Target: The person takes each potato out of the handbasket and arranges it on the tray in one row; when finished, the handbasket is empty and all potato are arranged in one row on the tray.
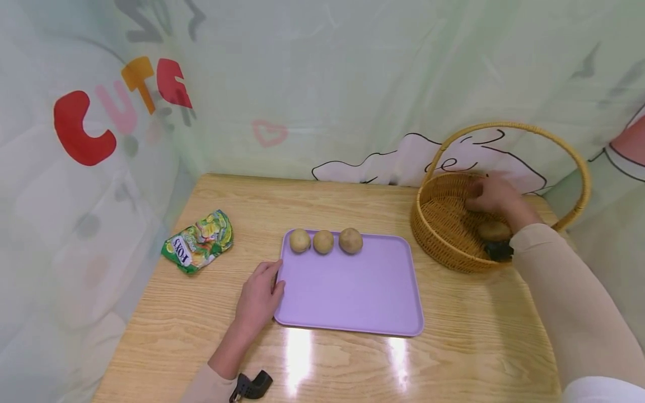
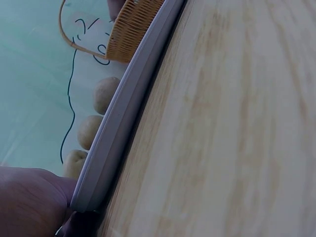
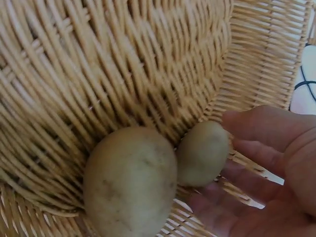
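My left hand grips the left edge of a lilac tray, thumb over the rim. The left wrist view shows this hand at the near end of the tray's side wall. Three potatoes sit in a row along the tray's far edge. On the right, my right hand reaches down into a wicker basket. In the right wrist view its thumb and fingers close around a small potato. A bigger potato lies beside that one.
A crumpled green FOX'S candy bag lies left of the tray on the wooden table. The basket's tall arched handle rises over my right forearm. A printed curtain hangs behind the table.
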`<action>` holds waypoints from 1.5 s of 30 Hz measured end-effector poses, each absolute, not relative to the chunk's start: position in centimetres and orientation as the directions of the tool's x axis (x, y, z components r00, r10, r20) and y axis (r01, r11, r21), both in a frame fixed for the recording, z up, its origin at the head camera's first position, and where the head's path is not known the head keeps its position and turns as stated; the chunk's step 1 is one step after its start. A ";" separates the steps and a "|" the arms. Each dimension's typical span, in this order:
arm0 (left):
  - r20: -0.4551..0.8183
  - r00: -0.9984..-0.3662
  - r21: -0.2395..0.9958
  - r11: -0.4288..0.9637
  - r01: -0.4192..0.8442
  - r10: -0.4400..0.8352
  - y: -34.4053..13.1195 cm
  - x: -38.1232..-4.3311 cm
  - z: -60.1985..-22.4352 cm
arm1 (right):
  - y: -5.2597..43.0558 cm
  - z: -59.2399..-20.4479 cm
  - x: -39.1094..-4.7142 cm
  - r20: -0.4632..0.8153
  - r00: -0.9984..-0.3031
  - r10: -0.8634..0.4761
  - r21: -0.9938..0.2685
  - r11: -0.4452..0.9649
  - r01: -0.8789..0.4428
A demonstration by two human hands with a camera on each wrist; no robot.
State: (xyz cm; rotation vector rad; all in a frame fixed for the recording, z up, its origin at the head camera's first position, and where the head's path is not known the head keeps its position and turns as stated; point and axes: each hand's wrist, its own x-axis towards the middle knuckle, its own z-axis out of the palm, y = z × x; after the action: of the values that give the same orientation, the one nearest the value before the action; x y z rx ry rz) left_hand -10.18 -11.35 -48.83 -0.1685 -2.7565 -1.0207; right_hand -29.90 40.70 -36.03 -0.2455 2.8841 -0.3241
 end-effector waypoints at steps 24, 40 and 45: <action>0.221 -0.974 0.623 0.761 0.180 0.049 -11.1 -10.0 -48.5 | 40.1 -36.3 -29.2 -0.244 -0.961 -0.133 -0.303 0.951 -0.055; 0.234 -0.971 0.615 0.767 0.181 0.042 -11.0 -9.4 -48.4 | 35.2 -32.0 -27.1 -0.128 -0.964 -0.232 -0.248 0.949 -0.195; 0.229 -0.973 0.615 0.769 0.176 0.040 -10.7 -9.4 -48.2 | 33.6 -30.8 -25.8 -0.074 -0.959 -0.272 -0.233 0.940 -0.249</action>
State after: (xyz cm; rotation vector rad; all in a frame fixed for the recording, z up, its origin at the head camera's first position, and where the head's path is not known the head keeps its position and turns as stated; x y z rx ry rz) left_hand -9.40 -10.73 -48.18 -0.1708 -2.7610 -0.9902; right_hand -25.78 33.63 -30.77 -0.4026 2.9904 -0.3392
